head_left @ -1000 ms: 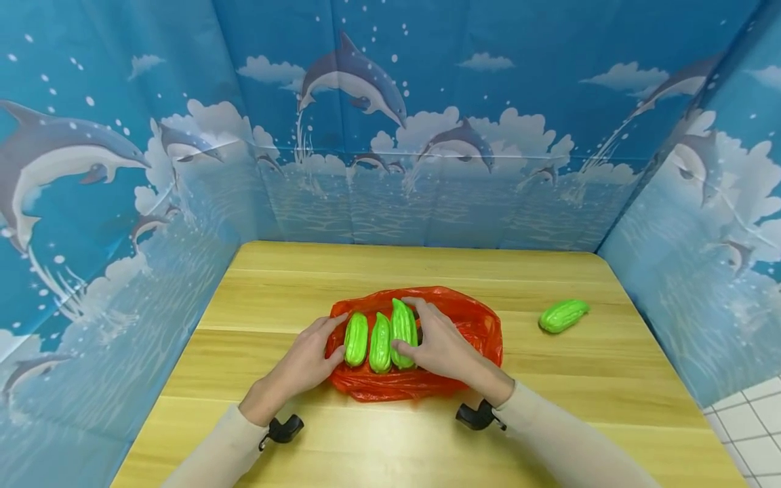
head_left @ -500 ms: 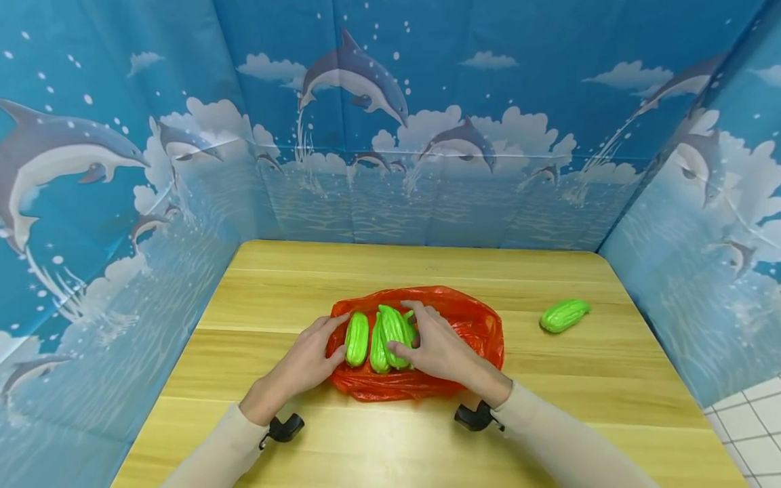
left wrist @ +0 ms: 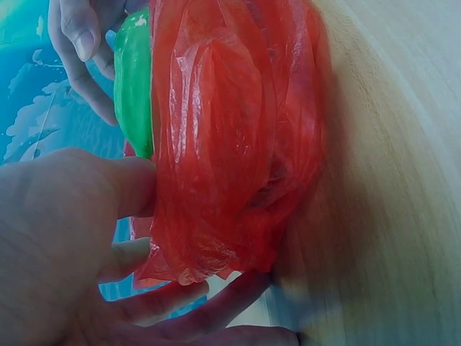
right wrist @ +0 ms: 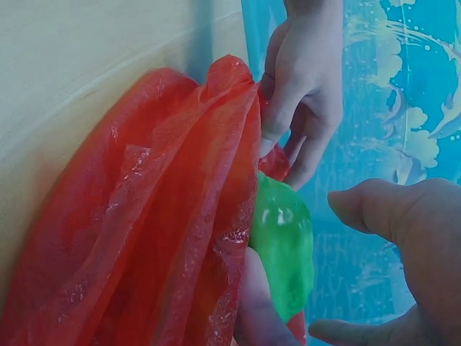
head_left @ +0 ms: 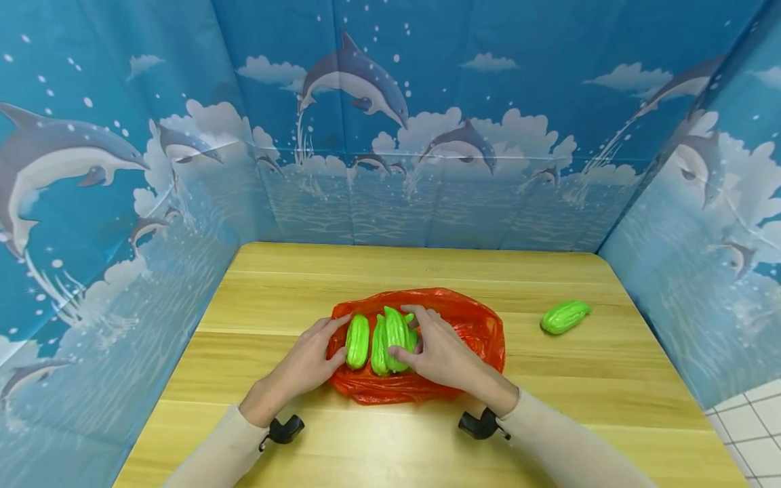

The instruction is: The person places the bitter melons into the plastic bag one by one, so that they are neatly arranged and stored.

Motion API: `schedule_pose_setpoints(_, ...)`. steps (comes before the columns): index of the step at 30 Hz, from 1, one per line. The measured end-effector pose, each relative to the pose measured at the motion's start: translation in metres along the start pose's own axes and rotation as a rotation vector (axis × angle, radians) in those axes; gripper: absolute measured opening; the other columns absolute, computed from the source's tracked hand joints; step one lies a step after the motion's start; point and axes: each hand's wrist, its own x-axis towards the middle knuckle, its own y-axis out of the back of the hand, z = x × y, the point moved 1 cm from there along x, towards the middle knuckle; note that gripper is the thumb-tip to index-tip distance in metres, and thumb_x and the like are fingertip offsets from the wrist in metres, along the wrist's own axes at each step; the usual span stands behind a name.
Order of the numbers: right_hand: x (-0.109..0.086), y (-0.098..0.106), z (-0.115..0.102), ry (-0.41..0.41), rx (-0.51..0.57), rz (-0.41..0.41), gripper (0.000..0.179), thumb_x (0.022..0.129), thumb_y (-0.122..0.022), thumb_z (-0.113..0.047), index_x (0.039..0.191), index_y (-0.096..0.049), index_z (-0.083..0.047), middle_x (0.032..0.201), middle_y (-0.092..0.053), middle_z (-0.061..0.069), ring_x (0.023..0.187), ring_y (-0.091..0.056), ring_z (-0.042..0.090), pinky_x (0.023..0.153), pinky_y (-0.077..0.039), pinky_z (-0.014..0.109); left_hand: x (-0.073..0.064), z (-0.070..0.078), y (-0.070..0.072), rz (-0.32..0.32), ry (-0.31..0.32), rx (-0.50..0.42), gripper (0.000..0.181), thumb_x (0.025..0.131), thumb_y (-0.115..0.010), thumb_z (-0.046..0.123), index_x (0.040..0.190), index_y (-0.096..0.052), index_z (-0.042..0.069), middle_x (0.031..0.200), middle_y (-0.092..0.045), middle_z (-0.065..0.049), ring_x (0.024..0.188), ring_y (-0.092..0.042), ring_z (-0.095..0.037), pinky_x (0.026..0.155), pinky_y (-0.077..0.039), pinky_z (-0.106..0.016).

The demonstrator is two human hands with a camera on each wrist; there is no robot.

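Note:
A red plastic bag [head_left: 488,332] lies on the table with its mouth spread open. Inside it are several bright green ridged bitter gourds; one bitter gourd [head_left: 358,341] stays apart at the left, and the topmost bitter gourd [head_left: 395,335] leans over others at the centre. My left hand [head_left: 311,352] holds the bag's left end, thumb over the rim and other fingers along the outside. My right hand [head_left: 445,349] reaches into the mouth around the topmost gourd. In the right wrist view, its thumb [right wrist: 360,204] stands apart from the visible gourd [right wrist: 284,245].
One more bitter gourd [head_left: 565,316] lies on the wooden table [head_left: 378,447], right of the bag. Dolphin-print curtains [head_left: 439,203] rise behind the table and along its left and right sides. White tiles [head_left: 756,423] show at the lower right.
The topmost gourd went from standing at the right of the row to leaning left onto the others, then shifted slightly right. My right fingers moved with it; the left hand kept its place.

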Motion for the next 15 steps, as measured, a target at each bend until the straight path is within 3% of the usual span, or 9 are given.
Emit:
schedule_pose_setpoints(10, -0.011, 0.009, 0.007, 0.021, 0.025, 0.011, 0.081, 0.108, -0.086, -0.039, 0.173, -0.050, -0.007, 0.151, -0.066, 0.021, 0.084, -0.071, 0.012, 0.077, -0.062, 0.027, 0.002, 0.001, -0.001, -0.010, 0.003, 0.003, 0.067, 0.113, -0.076, 0.018, 0.175, -0.052, 0.008, 0.170, -0.061, -0.024, 0.155, -0.063, -0.048, 0.131, -0.053, -0.066)
schedule_pose_setpoints(15, -0.018, 0.020, 0.012, 0.040, 0.013, 0.055, 0.077, 0.109, -0.085, -0.037, 0.171, -0.053, -0.007, 0.153, -0.067, 0.021, 0.082, -0.070, 0.011, 0.074, -0.061, 0.026, 0.001, 0.001, -0.002, -0.008, 0.006, 0.007, 0.067, 0.113, -0.075, 0.018, 0.175, -0.052, 0.007, 0.169, -0.061, -0.024, 0.155, -0.063, -0.047, 0.131, -0.054, -0.065)
